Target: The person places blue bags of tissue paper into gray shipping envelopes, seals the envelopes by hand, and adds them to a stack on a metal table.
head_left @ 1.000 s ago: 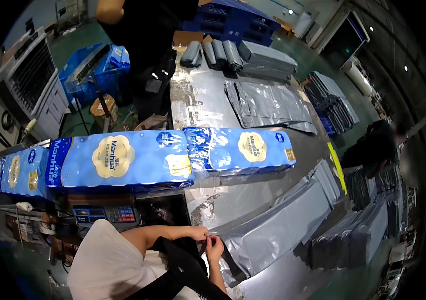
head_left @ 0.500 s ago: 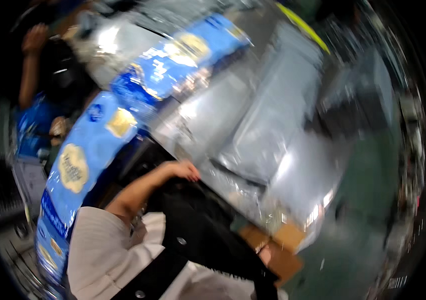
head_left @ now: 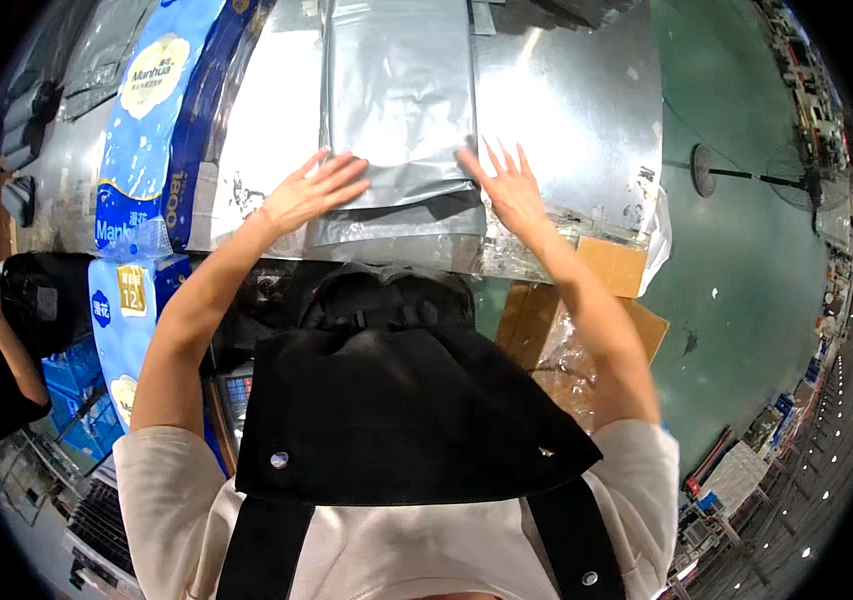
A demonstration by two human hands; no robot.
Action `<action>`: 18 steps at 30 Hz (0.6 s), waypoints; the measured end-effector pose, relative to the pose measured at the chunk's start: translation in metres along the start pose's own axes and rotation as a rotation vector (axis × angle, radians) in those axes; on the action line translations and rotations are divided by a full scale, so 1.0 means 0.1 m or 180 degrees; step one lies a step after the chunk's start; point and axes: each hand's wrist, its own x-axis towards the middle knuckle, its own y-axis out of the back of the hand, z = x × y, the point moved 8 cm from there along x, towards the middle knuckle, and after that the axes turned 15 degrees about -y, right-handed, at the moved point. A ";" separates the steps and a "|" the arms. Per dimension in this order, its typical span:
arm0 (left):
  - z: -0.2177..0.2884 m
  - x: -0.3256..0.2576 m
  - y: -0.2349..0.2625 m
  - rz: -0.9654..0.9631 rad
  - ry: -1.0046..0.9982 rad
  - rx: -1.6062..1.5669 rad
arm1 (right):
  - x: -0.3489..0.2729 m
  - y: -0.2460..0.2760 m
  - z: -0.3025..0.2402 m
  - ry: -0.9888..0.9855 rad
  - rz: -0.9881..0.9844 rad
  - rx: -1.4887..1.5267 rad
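Observation:
A flat silver foil bag (head_left: pixel 398 95) lies on a metal-topped table (head_left: pixel 571 95), on top of another silver bag (head_left: pixel 401 228) whose lower edge shows beneath it. My left hand (head_left: pixel 312 190) rests with fingers spread at the top bag's lower left corner. My right hand (head_left: pixel 507 183) rests with fingers spread at its lower right corner. Neither hand grips anything. A black apron bib (head_left: pixel 396 400) covers my chest below.
Blue-and-white wrapped multipacks (head_left: pixel 151 95) lie along the table's left side, with another pack (head_left: pixel 124 320) lower left. Cardboard and clear plastic (head_left: pixel 566 330) sit under the table edge. Another person's arm (head_left: pixel 1 340) shows at far left. A fan stand (head_left: pixel 716 172) rises from the green floor.
The view has swung from the long row of blue packs to the silver bags. My hands went from close together near my chest to spread flat on the top bag.

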 end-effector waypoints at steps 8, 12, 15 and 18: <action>-0.05 -0.38 -0.22 0.0278 0.0388 -0.1427 | -0.08 -0.29 0.08 0.1237 -0.0779 0.0244; -0.26 -0.35 -0.22 0.0388 0.0290 -0.1662 | 0.00 -0.29 0.28 0.1112 -0.0852 0.0501; -0.48 -0.22 -0.05 0.0553 0.0146 -0.1920 | 0.07 -0.35 0.35 0.0968 -0.0730 0.0616; -0.57 -0.25 -0.25 0.0161 -0.0030 -0.2378 | 0.16 -0.35 0.50 0.0489 -0.1208 0.1121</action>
